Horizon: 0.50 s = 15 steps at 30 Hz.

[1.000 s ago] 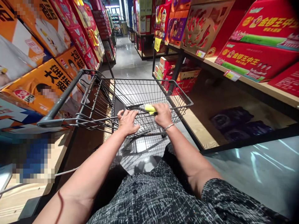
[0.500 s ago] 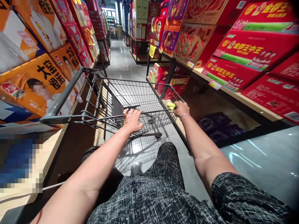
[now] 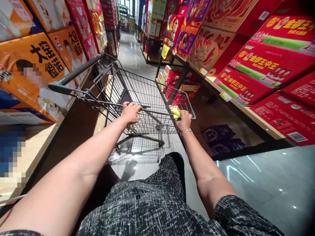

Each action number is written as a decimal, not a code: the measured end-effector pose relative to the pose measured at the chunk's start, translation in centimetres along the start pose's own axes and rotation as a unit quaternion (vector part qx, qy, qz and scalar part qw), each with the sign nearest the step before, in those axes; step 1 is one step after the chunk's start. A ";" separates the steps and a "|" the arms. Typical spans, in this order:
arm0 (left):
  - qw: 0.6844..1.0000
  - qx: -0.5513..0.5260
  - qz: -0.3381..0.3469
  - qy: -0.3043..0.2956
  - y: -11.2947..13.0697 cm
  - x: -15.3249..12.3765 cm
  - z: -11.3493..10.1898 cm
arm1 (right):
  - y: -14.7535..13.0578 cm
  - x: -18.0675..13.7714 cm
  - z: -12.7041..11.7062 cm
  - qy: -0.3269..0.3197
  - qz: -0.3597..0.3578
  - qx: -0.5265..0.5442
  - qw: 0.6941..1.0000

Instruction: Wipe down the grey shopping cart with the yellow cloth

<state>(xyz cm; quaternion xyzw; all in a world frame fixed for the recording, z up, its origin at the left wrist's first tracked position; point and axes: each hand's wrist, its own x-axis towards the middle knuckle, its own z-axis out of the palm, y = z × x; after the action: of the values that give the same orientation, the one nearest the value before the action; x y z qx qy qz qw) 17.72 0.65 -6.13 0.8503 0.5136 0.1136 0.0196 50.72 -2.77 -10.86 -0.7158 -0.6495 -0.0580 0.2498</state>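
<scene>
A grey wire shopping cart (image 3: 157, 112) stands sideways in front of me, its thick handle (image 3: 78, 72) toward the left shelf. My left hand (image 3: 131, 113) is closed over the near top rail of its basket. At the right end of the same rail, my right hand (image 3: 184, 120) is closed on the cart's corner, a thin bracelet at its wrist. Beside those fingers sits a yellow-green piece (image 3: 176, 113) with a dark end; I cannot tell whether it is held or fixed to the cart. No goods show in the basket.
Orange packs (image 3: 31, 65) fill the left shelf. Red cartons (image 3: 261, 59) are stacked on the right shelf (image 3: 261, 123), with dark purple bags (image 3: 219, 136) below. A grey tiled aisle (image 3: 131, 49) runs ahead between the racks, a yellow tag (image 3: 165, 51) hanging at its right.
The cart has swung a little, its handle end now higher and slightly to the right in view. Both hands have shifted left with the rail, still closed on it.
</scene>
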 end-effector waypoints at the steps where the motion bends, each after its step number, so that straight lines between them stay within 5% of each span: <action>1: 1.000 0.008 -0.011 -0.006 -0.5 0.3 -0.1 | -1.0 -0.4 0.7 0.017 -0.034 0.021 0.999; 4: 0.998 0.035 -0.047 -0.010 -1.7 0.8 -0.2 | -4.1 -1.8 3.2 0.026 -0.120 0.043 0.991; 8: 0.998 0.018 -0.054 0.001 -2.7 1.2 0.1 | -6.5 -3.8 7.5 -0.059 -0.176 -0.004 0.983; 15: 0.999 -0.035 -0.031 0.021 -3.8 1.4 0.7 | -3.5 -8.6 13.7 -0.226 -0.156 -0.066 0.959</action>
<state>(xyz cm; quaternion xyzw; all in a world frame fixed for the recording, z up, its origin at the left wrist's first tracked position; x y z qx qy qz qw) 15.22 3.73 -7.14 0.8301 0.5358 0.1484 0.0419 42.75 -4.51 -25.27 -0.6146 -0.7876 0.0241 0.0371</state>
